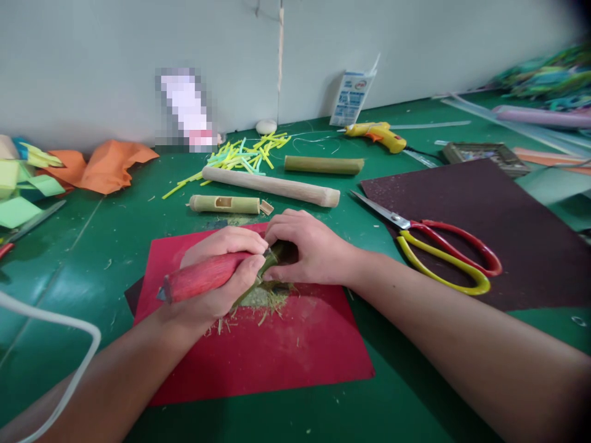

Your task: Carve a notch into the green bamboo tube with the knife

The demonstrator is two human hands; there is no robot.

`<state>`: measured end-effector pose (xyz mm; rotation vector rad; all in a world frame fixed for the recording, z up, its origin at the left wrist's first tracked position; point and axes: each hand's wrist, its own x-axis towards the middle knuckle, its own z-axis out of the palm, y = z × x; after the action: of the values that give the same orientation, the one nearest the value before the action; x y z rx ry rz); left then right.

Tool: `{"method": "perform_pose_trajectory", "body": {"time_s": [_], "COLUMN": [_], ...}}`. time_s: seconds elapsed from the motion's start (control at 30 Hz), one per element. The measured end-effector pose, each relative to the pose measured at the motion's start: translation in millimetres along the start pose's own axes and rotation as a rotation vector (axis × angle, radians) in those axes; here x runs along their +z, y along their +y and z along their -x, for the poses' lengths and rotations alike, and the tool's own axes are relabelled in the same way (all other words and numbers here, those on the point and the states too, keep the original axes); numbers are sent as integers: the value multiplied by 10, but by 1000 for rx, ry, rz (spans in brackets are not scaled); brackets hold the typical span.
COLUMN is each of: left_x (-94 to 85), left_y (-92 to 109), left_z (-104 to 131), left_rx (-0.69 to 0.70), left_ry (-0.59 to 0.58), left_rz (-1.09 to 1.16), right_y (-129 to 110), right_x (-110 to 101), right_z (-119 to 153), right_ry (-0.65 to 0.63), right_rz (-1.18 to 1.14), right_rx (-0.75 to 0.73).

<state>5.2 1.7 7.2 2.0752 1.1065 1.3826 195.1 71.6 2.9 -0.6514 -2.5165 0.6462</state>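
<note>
Over one red sheet (277,351): two hands (224,258) (307,243), one tool (203,277), one bamboo piece (272,258)

On the green table (106,231) lie a red sheet (286,357), a notched bamboo tube (247,205) and a glue gun (381,135).

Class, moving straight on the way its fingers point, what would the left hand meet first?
Probably the green bamboo piece just ahead of the left hand, then the right hand; depth is unclear.
</note>
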Motion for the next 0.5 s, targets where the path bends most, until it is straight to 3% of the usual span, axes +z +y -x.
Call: {"method": "perform_pose_trajectory", "body": {"time_s": [0.5], "left_x": [21], "left_y": [59], "left_z": [-20], "left_rx": [12], "left_ry": [5], "left_rz": [19], "right_y": [-1], "right_x": [9], "right_z": [-1], "right_ry": [10], "right_rz": [-10], "right_rx": [-5]}}
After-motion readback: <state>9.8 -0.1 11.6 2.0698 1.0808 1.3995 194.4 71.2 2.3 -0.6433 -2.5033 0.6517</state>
